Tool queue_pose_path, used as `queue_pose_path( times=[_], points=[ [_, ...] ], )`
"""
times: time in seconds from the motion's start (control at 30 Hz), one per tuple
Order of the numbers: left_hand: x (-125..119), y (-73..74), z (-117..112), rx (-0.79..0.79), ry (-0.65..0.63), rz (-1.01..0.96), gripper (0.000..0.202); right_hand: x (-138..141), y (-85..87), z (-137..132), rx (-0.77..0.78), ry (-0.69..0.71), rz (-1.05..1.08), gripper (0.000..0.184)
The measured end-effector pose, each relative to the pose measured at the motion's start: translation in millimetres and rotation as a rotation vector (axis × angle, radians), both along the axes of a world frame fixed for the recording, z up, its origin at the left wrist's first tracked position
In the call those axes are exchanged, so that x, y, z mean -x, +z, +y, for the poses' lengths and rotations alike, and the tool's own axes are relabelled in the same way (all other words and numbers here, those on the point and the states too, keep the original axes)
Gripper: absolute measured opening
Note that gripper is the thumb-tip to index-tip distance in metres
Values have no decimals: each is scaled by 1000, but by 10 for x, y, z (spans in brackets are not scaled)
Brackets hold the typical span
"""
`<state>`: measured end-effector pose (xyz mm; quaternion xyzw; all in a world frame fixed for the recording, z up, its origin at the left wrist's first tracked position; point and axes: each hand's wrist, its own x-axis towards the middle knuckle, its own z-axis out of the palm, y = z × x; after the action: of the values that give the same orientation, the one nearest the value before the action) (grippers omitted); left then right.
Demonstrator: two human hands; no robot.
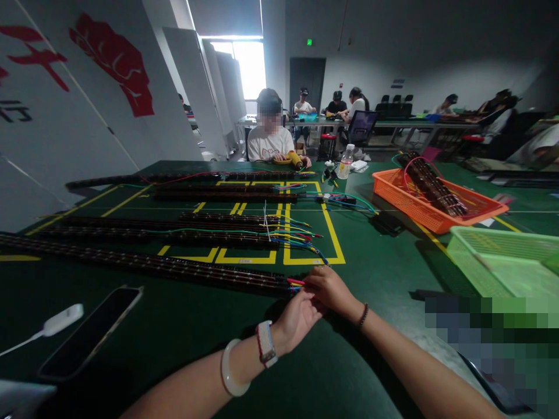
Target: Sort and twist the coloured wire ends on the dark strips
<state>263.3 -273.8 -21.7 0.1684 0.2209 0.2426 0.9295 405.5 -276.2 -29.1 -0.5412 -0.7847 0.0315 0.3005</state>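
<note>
My left hand [299, 320], with a watch [265, 344] and a pale bangle [233, 368] on its arm, is closed at the coloured wires [297, 283] coming out of the nearest bundle of long dark strips [196, 270]. From the right, my right hand [332, 289] meets it, fingers pinched on the same wires. A beaded bracelet [364, 315] circles its wrist. The fingers cover the wire ends. Further back lie more strip bundles [231, 235], with yellow, blue, red and green wires at their right ends and a white tie [266, 221] standing up.
A phone [94, 331] and a white charger [63, 319] lie at left. At right are an orange basket [406, 203] holding strips and a green basket [480, 262]. A bottle [346, 163] stands at the back. Across the table, a person [271, 139] handles a yellow tool [294, 159].
</note>
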Motion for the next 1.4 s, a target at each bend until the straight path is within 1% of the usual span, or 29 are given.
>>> queue_pose_path(
  times=[0.13, 0.23, 0.4, 0.5, 0.67, 0.8, 0.87, 0.97, 1.03, 1.2, 1.3, 1.4],
  points=[
    [-16, 50, -11, 46, 79, 18, 18, 19, 4, -64, -151, 3, -141, 12],
    [-20, 63, -29, 69, 138, 28, 18, 24, -2, -94, -224, 26, -239, 16],
    [-28, 26, -43, 81, 209, 10, 18, 27, -7, -122, -265, 59, -369, 19],
    [-39, 17, -38, 91, 239, 21, 20, 40, 1, -143, -269, 77, -397, 21],
    [-47, 26, -34, 41, 197, 53, 24, 49, 27, -168, -255, 133, -383, 20],
    [-37, 24, -29, -14, 127, 56, 35, -15, 64, -185, -192, 168, -329, 20],
    [-30, 22, -20, -33, 99, 52, 39, -91, 79, -198, -183, 159, -267, 24],
    [-23, 24, -5, -39, 75, 52, 44, -239, 92, -216, -177, 103, -226, 32],
    [-20, 34, 0, -40, 69, 58, 46, -321, 93, -219, -155, 86, -239, 34],
    [-7, 81, -3, -68, 20, 109, 49, -360, 74, -206, -127, 135, -316, 20],
    [-1, 92, -3, -69, 9, 123, 49, -340, 63, -206, -143, 144, -378, 22],
    [2, 75, -1, -74, 4, 113, 50, -336, 83, -210, -133, 152, -386, 22]
  ],
)
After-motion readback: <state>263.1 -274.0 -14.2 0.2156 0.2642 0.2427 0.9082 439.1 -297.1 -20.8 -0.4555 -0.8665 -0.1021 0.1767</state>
